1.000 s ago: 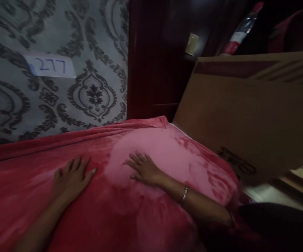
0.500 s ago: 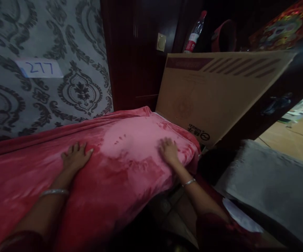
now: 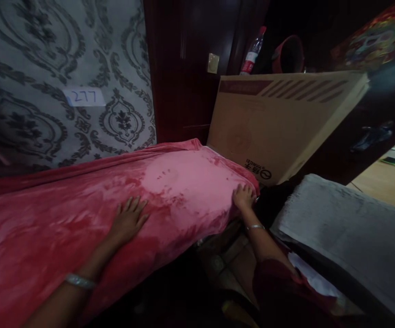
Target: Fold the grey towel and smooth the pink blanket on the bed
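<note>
Two bare hands on a length of cloth. The red cloth (image 3: 187, 173) lies beneath both hands, its long axis running beside the patterned wall (image 3: 115, 32) from the near left toward the box (image 3: 262, 127) at the far right; what supports it is hidden from where I stand. The governing relation is at the cloth's short right end, which faces the box: the right hand (image 3: 244, 197) rests at the near corner of that end and is the closer of the two, while the left hand (image 3: 129, 219) lies well to the left, near the front edge. Grip, left: fingers spread, palm down, holding nothing. Grip, right: fingers slightly parted on the cloth beside its edge; whether they pinch any of it, I cannot tell. Between the hands and toward the wall, the pile looks paler. Surroundings: a bottle (image 3: 251, 57) shows above the box's top edge; a grey mat (image 3: 347, 232) lies to the right, apart from the cloth.
</note>
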The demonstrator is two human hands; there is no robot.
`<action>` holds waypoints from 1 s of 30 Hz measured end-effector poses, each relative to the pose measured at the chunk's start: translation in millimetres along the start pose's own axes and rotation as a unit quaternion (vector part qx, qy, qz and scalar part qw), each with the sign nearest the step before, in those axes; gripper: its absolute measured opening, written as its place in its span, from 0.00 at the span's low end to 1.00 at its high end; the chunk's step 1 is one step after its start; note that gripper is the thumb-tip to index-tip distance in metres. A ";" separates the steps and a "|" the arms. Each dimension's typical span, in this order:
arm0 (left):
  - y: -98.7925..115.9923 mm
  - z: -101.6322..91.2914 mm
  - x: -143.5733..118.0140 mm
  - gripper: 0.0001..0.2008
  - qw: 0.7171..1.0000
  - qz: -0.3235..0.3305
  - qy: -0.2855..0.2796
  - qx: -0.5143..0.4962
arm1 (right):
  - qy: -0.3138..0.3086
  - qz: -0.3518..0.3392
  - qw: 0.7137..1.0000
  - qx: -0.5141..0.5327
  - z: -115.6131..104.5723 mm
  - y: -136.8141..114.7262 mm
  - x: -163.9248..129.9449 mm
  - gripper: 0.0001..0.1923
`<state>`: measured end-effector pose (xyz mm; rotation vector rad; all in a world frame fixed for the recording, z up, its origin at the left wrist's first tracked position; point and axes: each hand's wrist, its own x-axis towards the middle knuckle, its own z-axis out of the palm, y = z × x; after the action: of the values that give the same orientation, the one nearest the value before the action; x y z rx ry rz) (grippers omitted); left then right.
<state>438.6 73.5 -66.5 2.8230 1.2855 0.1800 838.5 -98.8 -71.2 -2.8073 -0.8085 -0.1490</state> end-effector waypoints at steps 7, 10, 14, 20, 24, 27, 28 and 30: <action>50.2 -8.7 25.3 0.31 0.999 0.013 0.000 -0.042 | -0.030 -0.251 0.965 0.068 12.3 -89.2 -49.3 0.28; 91.6 2.7 38.9 0.32 0.996 0.065 -0.004 -0.068 | -0.059 -0.275 0.959 0.044 18.4 -108.9 -60.8 0.28; 119.6 24.7 43.8 0.33 0.991 0.105 -0.016 -0.079 | -0.050 -0.274 0.960 -0.008 29.1 -108.9 -65.8 0.28; 58.2 19.6 9.2 0.34 0.998 0.009 -0.028 -0.053 | -0.038 -0.281 0.958 -0.040 38.1 -104.2 -64.5 0.28; -33.8 -0.9 -56.1 0.32 0.994 -0.099 -0.034 0.003 | -0.038 -0.282 0.958 -0.046 41.5 -103.9 -66.0 0.29; -99.7 -20.4 -106.9 0.31 0.975 -0.214 0.006 0.065 | -0.038 -0.286 0.956 -0.050 45.3 -101.6 -66.5 0.29; -117.5 -26.8 -119.4 0.31 0.969 -0.235 0.014 0.075 | -0.039 -0.287 0.956 -0.051 46.2 -100.9 -65.4 0.29; -145.4 -37.4 -134.6 0.32 0.957 -0.271 0.030 0.101 | -0.055 -0.280 0.957 -0.050 45.4 -101.6 -59.8 0.29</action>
<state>237.5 66.9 -53.1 2.4938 2.1356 0.1188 735.4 -35.0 -106.5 -2.6094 -1.6472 -0.1239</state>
